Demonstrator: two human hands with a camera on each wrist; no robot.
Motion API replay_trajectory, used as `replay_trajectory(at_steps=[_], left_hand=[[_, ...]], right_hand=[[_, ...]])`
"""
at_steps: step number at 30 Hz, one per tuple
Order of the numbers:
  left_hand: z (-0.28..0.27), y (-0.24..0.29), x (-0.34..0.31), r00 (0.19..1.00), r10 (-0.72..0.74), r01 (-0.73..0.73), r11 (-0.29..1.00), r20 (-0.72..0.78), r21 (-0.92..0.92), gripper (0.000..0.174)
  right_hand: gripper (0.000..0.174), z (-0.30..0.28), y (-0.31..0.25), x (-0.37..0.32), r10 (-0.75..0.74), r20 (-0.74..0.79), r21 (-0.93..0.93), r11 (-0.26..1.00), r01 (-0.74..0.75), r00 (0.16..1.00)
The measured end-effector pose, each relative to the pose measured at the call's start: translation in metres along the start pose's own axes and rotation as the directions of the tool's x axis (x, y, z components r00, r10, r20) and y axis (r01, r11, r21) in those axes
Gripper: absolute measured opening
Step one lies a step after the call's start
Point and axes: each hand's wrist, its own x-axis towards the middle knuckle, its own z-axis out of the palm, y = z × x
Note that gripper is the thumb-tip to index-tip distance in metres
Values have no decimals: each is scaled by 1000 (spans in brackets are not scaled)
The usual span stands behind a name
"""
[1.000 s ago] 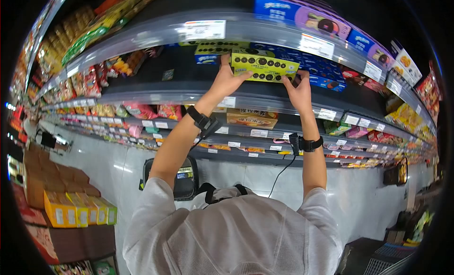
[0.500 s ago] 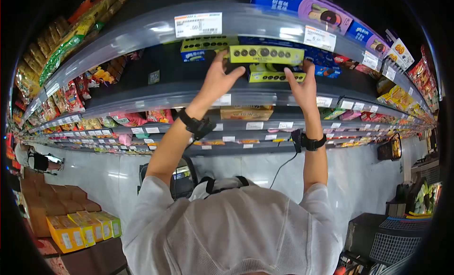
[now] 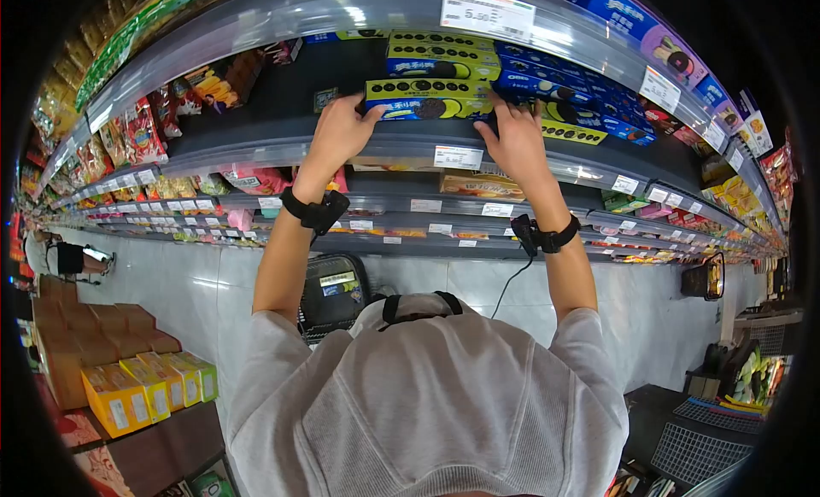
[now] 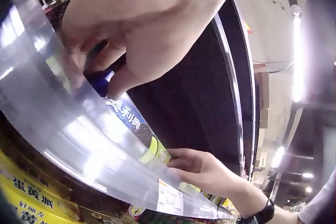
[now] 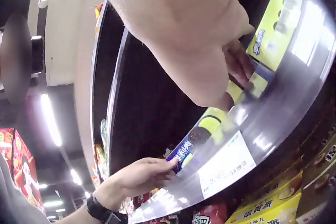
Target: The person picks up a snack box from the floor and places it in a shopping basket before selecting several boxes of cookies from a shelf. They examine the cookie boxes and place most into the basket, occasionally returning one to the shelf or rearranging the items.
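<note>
A blue and lime-green cookie box (image 3: 427,107) with cookie pictures lies lengthwise near the front of a dark shelf, its blue lettered face outward. My left hand (image 3: 338,137) holds its left end, thumb at the front face. At the right end, my right hand (image 3: 518,140) grips with thumb in front and fingers over the end. The left wrist view shows the box (image 4: 131,119) close behind the clear shelf lip. Behind it sits a stack of matching boxes (image 3: 442,55); another lime-green box (image 3: 574,131) lies just right of my right hand.
Dark blue cookie boxes (image 3: 628,113) fill the shelf to the right. An upper shelf edge with a price tag (image 3: 487,13) overhangs the hands. Snack bags (image 3: 145,125) hang at left. On the floor stands a black basket (image 3: 331,313) beside the person.
Both hands have carried the cookie box left and lower, from above another lime-green box to in front of the left stack. Its blue face now shows. The head view has shifted too.
</note>
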Motion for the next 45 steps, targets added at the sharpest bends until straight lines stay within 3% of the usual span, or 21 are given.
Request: replay_trajectory(at_steps=[2,5,6,9,11,13,19,21,24,27,29,32,35,38,40,41,43,45], left_hand=[[-3,-2,-3,997,-58,69,958,48,-278,52],[5,-12,-2,998,-58,54,920,0,-388,59],[5,-13,1,998,-50,60,920,35,-387,62],[5,-8,9,999,16,-2,894,29,-449,51],[12,-10,19,998,17,14,889,63,-458,48],[16,-9,26,988,77,-13,901,131,-434,61],[25,-2,35,994,78,-40,898,70,-439,63],[27,-3,37,995,87,-58,896,46,-441,64],[30,0,38,998,31,3,872,62,-490,49],[23,10,33,999,25,-11,893,26,-450,52],[30,2,35,998,54,-35,885,27,-464,70],[28,5,36,998,42,-21,904,39,-428,70],[38,-1,39,1000,-1,10,900,22,-437,70],[44,-6,39,1000,21,-17,888,3,-459,70],[43,-1,36,1000,10,-10,875,-4,-484,67],[43,0,36,1000,1,-8,860,-14,-511,64],[42,-1,37,999,43,-37,883,2,-469,62],[42,1,38,996,87,-69,901,23,-429,60]], right_hand=[[41,1,-10,7,-29,-22,-101,994,26,999],[28,-4,-16,20,71,98,-172,984,-53,993],[25,0,-12,22,3,-6,-181,983,-4,1000],[25,8,-7,26,77,19,-150,986,-74,997],[26,12,0,27,56,-27,-170,984,-60,998],[28,18,8,29,34,-72,-189,981,-47,997],[28,19,18,30,-20,-119,-204,979,-4,993],[29,20,20,29,-24,-137,-118,993,8,990],[27,19,25,28,-14,-124,-78,997,5,992],[27,19,30,27,-29,-129,-34,999,25,991],[28,19,31,26,-39,-136,-19,999,37,990],[28,22,33,25,-37,-123,-26,999,34,992],[29,27,37,24,-34,-178,83,995,50,983],[33,14,34,25,25,-193,48,999,-17,981],[50,6,46,23,29,-160,21,999,-26,987],[50,4,52,22,28,-159,22,999,-25,987],[72,0,66,17,-48,-143,-187,982,20,989],[78,-7,76,12,-35,-69,-150,988,24,997]])
